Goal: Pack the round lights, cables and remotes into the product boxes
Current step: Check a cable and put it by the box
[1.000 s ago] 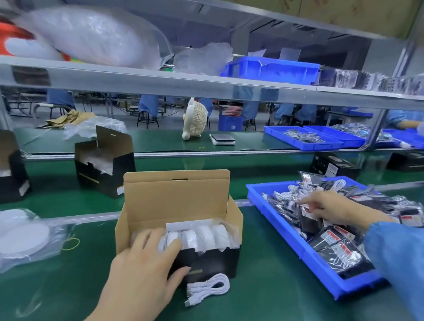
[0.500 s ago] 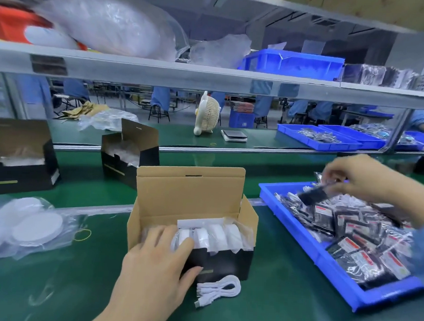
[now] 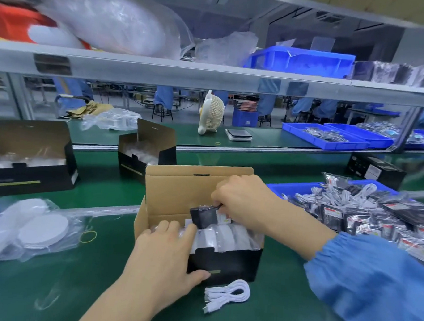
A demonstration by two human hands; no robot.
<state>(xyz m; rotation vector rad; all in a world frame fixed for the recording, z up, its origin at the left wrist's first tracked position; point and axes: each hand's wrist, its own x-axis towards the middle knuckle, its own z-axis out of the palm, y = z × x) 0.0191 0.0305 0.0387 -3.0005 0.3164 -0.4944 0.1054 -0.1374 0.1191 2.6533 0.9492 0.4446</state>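
1. Left hand [image 3: 163, 253] grips the near-left corner of the open product box [image 3: 225, 264], fingers curled over the top edge, thumb pressed on the black front wall.
2. Right hand [image 3: 243, 201] is above the box opening, pinching a bagged black remote [image 3: 204, 216] that is tilted with its lower end just over the contents.
3. Inside the box: a row of round lights [image 3: 229, 237], white, standing on edge in clear plastic.
4. The brown lid flap [image 3: 194, 189] stands upright behind both hands.
5. One coiled white cable [image 3: 228, 293] lies on the green mat [image 3: 52, 287], just in front of the box.
6. The blue bin [image 3: 288, 189] to the right is heaped with bagged remotes and white cables; the bags carry red-and-white labels, their print too small to read.
7. A yellow-green bar marks the box front; any writing on it is not legible.
8. Far left: more round lights in a clear bag [image 3: 38, 229], with a yellow rubber band [image 3: 88, 236] beside it.
9. Two other open black boxes [image 3: 142, 156] sit behind on the left.
10. No brand name can be read anywhere.
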